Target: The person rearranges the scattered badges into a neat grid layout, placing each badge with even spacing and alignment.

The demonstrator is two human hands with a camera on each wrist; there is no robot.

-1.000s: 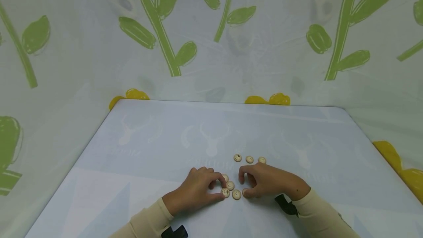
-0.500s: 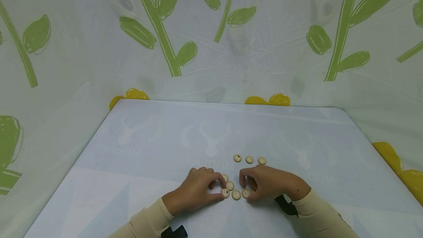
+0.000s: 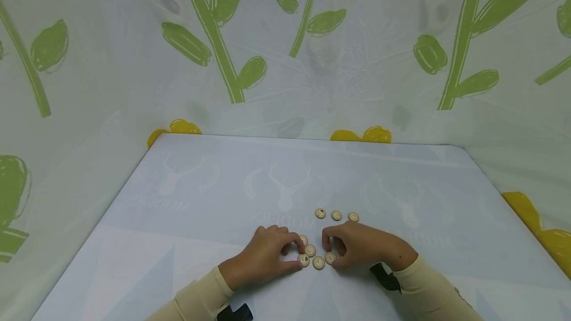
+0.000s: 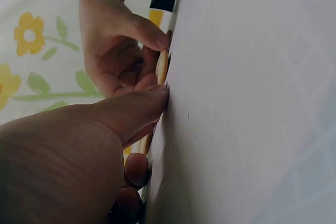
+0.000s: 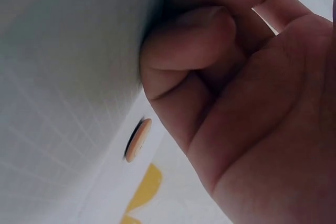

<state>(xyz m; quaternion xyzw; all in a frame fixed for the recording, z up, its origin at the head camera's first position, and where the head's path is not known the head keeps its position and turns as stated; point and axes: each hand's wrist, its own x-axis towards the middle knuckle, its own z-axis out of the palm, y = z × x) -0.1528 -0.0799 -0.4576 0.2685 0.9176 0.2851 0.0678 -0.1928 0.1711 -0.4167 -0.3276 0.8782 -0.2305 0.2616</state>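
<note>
Where the head view looks down on the pale worktop (image 3: 200, 197), I count eight round tan buttons: three in a back row and five in a front cluster. I have the left hand (image 3: 263, 256) at the left side of the cluster, its thumb and forefinger bent round the corner button (image 3: 304, 260), spacing narrow. The forefinger covers part of the top button (image 3: 304, 239); the middle button (image 3: 311, 250) lies just beside its tip. I have the right hand (image 3: 366, 243) opposite, its fingers narrow and holding the end button (image 3: 329, 258) between thumb and forefinger. The bottom button (image 3: 318, 262) lies between the corner button and the end button. Beyond the hands, the back row consists of the left rear button (image 3: 320, 213), the centre rear button (image 3: 336, 215) and the right rear button (image 3: 353, 217), the last just beside the right knuckles. In the left wrist view, I see a button nearly edge-on by the right thumb. In the right wrist view, curled fingers hide their own contact; a single button shows edge-on, apart from them, and I cannot tell which one. Behind the worktop, I see a white cloth (image 3: 134, 73) printed with green leaves and yellow flowers.
</note>
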